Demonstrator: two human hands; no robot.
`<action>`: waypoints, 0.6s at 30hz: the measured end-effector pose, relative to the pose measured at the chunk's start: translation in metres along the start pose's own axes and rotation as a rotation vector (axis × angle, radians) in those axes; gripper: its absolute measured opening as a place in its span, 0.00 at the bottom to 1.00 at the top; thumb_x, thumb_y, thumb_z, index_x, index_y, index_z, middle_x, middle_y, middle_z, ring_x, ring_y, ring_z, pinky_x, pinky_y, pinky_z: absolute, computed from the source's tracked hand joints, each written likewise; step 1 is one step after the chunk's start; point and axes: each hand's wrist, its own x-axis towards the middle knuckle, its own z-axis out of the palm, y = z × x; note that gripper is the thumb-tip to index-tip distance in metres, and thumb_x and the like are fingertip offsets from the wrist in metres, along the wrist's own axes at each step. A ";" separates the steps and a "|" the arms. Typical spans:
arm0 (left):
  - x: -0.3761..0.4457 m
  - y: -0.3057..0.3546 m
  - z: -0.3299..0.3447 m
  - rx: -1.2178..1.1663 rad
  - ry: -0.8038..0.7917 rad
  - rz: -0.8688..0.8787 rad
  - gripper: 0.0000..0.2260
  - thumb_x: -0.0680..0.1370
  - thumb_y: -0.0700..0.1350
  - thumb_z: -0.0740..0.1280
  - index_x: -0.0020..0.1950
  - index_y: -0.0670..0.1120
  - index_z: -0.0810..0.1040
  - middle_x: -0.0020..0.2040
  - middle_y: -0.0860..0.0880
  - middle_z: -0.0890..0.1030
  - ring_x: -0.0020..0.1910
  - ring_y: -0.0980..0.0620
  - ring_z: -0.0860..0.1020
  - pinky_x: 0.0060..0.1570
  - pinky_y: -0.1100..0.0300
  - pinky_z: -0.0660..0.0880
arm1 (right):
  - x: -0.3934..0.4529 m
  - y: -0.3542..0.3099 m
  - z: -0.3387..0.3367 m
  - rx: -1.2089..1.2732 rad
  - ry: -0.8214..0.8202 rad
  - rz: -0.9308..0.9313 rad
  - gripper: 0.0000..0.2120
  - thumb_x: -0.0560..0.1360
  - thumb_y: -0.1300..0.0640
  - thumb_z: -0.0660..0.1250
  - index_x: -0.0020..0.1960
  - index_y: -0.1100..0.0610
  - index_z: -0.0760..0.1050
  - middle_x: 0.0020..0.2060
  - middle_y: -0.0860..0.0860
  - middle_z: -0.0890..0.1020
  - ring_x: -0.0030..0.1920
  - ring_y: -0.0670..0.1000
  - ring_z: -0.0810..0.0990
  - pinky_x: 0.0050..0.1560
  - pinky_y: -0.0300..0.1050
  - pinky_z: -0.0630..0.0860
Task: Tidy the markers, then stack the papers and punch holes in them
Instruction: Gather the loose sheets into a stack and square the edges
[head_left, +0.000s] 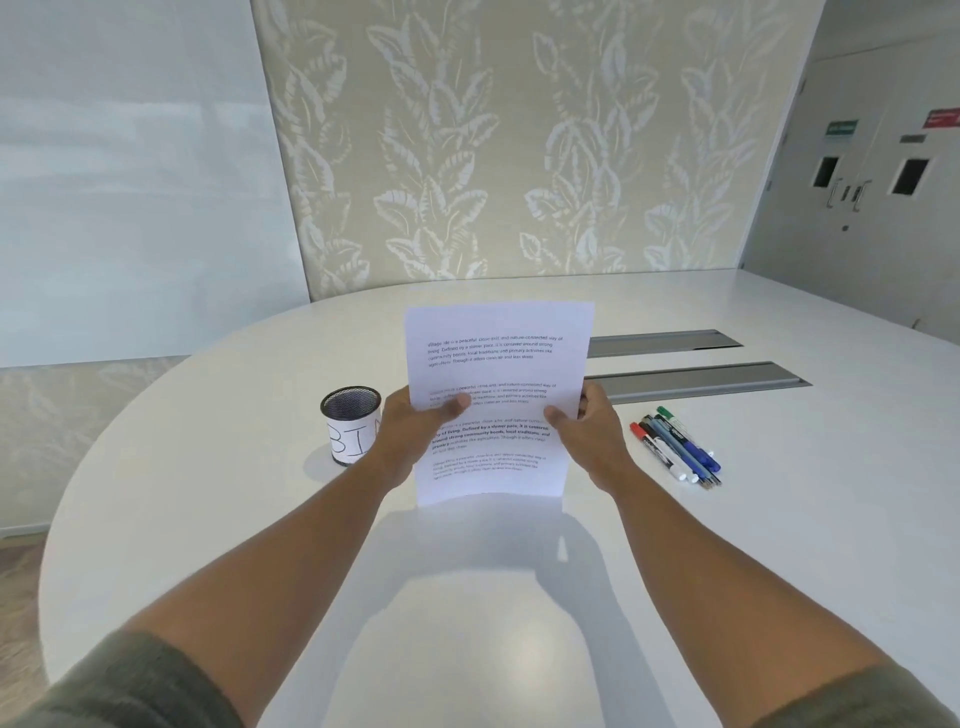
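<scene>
I hold white printed papers (496, 364) upright above the white table (208, 519), their bottom edge resting near the tabletop. My left hand (415, 426) grips the left edge with the thumb on the front. My right hand (592, 431) grips the right edge the same way. Several markers and pens (675, 447), red, black, blue and green, lie bunched side by side on the table to the right of my right hand. A black mesh cup (352, 423) with a white label reading "BIN" stands to the left of my left hand. No hole punch is in view.
Two grey cable-tray lids (696, 379) are set into the table behind the papers. A patterned wall panel (519, 156) rises behind the table, and grey double doors (862, 182) stand at the far right.
</scene>
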 end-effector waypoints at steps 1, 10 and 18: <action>-0.002 -0.006 -0.001 0.031 -0.010 -0.019 0.13 0.70 0.44 0.79 0.54 0.48 0.85 0.50 0.50 0.87 0.50 0.51 0.86 0.49 0.56 0.81 | -0.002 0.005 0.000 -0.025 -0.023 0.006 0.14 0.75 0.59 0.70 0.58 0.53 0.70 0.50 0.49 0.81 0.51 0.50 0.81 0.48 0.44 0.77; -0.003 -0.013 0.003 0.077 0.027 -0.031 0.11 0.71 0.43 0.78 0.51 0.49 0.84 0.48 0.52 0.87 0.47 0.53 0.86 0.45 0.60 0.81 | -0.005 0.010 0.004 -0.146 0.011 -0.038 0.09 0.76 0.61 0.66 0.53 0.53 0.69 0.43 0.44 0.79 0.43 0.44 0.78 0.37 0.36 0.71; -0.013 -0.039 -0.005 0.174 0.016 -0.110 0.09 0.70 0.42 0.78 0.46 0.53 0.84 0.41 0.60 0.86 0.39 0.64 0.84 0.36 0.73 0.76 | -0.018 0.028 0.003 -0.158 -0.055 0.024 0.10 0.75 0.59 0.68 0.55 0.54 0.71 0.47 0.46 0.81 0.47 0.48 0.80 0.42 0.39 0.74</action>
